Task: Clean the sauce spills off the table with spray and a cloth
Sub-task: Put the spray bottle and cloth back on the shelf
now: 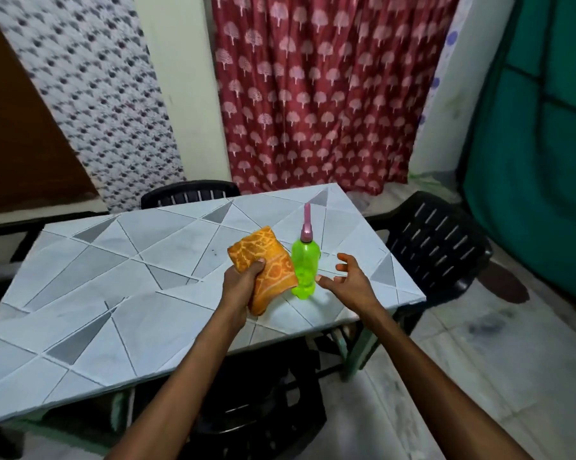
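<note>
Left hand [243, 278] grips the one orange cloth [270, 257] over the table [114, 260]. One green spray bottle [306, 263] stands at the cloth's 3 o'clock. Right hand [353, 282], fingers spread and empty, hovers at the bottle's 4 o'clock.

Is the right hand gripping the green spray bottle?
No, the right hand is open beside the spray bottle, fingers spread, not curled round it.

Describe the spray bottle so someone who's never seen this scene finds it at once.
Start at the pale table with grey triangles and go toward its right end. There the spray bottle stands upright between the orange cloth in the left hand and the open right hand. Nothing else is translucent neon green with a pink nozzle.
</note>
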